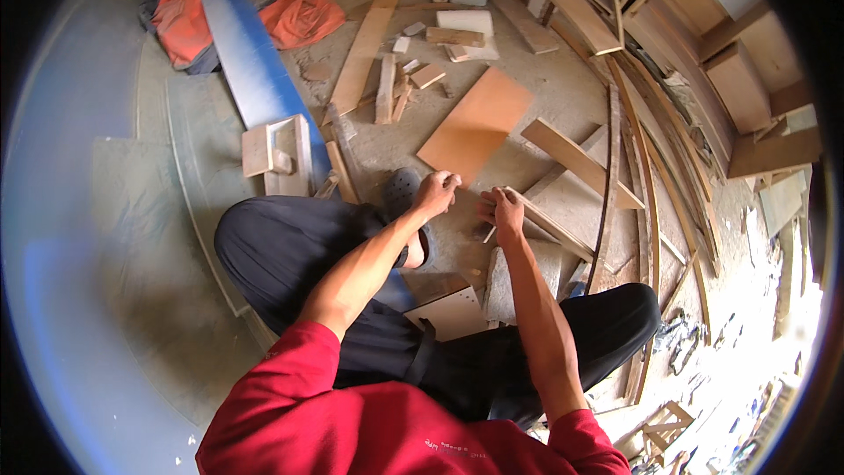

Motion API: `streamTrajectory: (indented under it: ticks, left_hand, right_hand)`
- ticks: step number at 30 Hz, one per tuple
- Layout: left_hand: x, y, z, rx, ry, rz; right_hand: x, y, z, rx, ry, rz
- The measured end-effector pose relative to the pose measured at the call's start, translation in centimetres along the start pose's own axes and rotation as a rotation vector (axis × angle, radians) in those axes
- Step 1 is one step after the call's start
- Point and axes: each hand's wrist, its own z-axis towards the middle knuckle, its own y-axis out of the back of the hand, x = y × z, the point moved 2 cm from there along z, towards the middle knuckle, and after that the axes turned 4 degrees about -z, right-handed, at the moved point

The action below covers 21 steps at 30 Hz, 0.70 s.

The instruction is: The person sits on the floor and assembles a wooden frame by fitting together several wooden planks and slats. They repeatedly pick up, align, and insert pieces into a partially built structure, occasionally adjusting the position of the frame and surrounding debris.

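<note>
Wooden strip (549,222) sits on the floor, our right hand (503,211) closed on its near end and our left hand (437,190) curled beside it, apparently empty, so splinters could jab us.

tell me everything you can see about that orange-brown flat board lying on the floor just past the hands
The orange-brown board is a thin, flat rectangular panel, seemingly plywood or laminate, with a smooth, even, unmarked face. It lies flat on the dusty concrete floor, turned diagonally, its near corner pointing toward the left hand, which hovers close to that corner; whether they touch cannot be told. A pale wooden plank lies beside its right edge, and small wood offcuts are scattered beyond its far end.
</note>
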Motion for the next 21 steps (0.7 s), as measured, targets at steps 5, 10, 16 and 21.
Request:
streamTrajectory:
  ticks: [5,10,16,21]
  left_hand:
    - [2.2,1.4,-2.6,-0.160,-0.202,0.273]
    - [4.0,3.0,-5.4,-0.083,-0.083,0.168]
    - [4.8,4.7,-6.9,-0.124,-0.107,0.164]
    - [4.1,5.4,-7.5,-0.154,-0.031,0.161]
  right_hand:
    - [-0.2,-2.7,0.5,0.071,0.066,-0.205]
    - [-0.3,-6.0,-1.1,0.213,0.013,-0.312]
    - [-1.5,-8.3,-1.5,0.305,0.034,-0.391]
    - [-1.6,-8.4,-1.8,0.313,0.062,-0.445]
